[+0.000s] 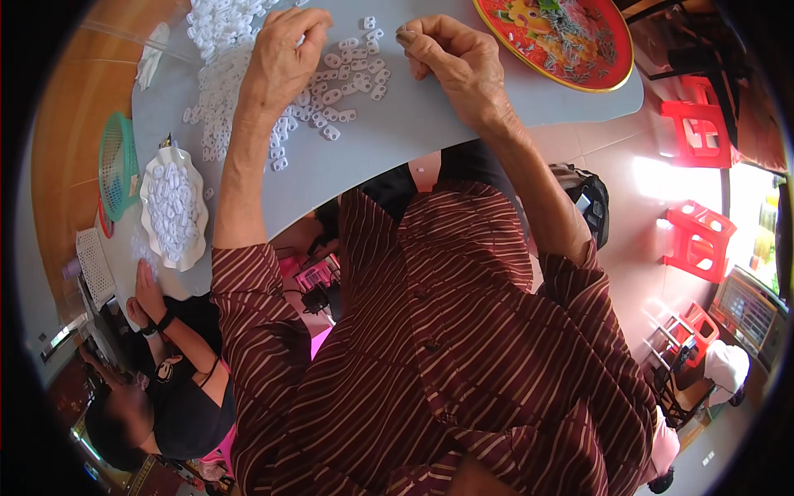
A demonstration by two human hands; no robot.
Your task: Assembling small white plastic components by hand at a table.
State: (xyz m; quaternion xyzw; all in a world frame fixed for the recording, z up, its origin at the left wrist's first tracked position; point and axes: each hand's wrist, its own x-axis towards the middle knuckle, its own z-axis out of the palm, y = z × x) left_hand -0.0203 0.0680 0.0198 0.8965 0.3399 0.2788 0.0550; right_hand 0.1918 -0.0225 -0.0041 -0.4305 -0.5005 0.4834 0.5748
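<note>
On the grey worktop (pixel 430 124) lies one broad scatter of small white plastic pieces (pixel 347 78), too many to count, beside one white dish (pixel 174 211) heaped with more. Left hand (pixel 281 62) rests spread, fingers loosely bent, on the pile. Right hand (pixel 451 58) is curled, fingertips pinched together, perhaps on one piece.

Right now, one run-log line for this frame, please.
left hand: resting on white plastic pieces | right hand: curled, pinching, contents unclear | grey table | red tray
</note>
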